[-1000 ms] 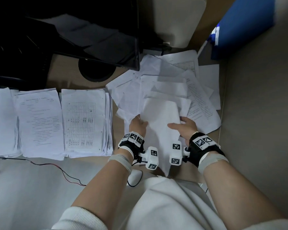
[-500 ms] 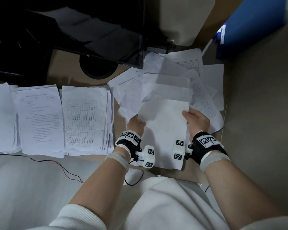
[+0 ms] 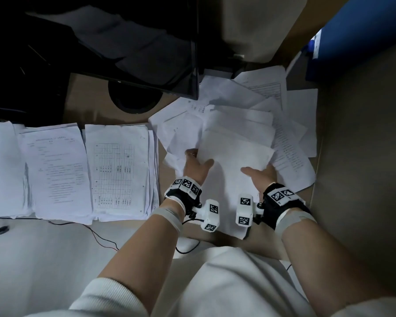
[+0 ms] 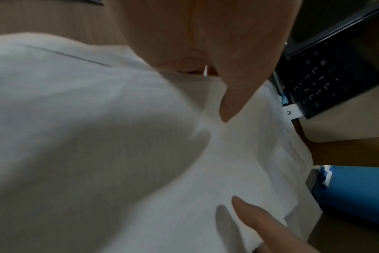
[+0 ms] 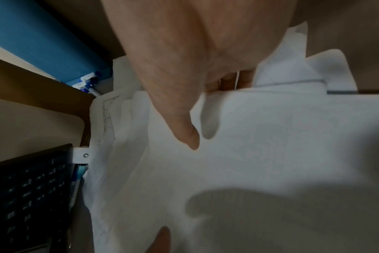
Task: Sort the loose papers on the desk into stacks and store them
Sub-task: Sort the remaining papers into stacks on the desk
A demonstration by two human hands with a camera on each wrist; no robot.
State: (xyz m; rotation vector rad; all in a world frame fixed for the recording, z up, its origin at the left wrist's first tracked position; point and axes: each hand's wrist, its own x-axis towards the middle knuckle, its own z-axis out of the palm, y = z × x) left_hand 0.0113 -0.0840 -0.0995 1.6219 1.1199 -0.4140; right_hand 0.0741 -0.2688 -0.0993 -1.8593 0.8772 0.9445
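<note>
A brown counter (image 3: 96, 106) carries a dark monitor (image 3: 124, 49) on a round black foot. Just in front of the monitor lie three sorted paper stacks (image 3: 117, 172) side by side. Right of the monitor spreads a heap of loose papers (image 3: 290, 143); beyond it stands a blue box (image 3: 361, 30). The left hand (image 3: 196, 167) and right hand (image 3: 260, 175) each pinch a side of the top sheet (image 3: 233, 165), thumbs on top.
</note>
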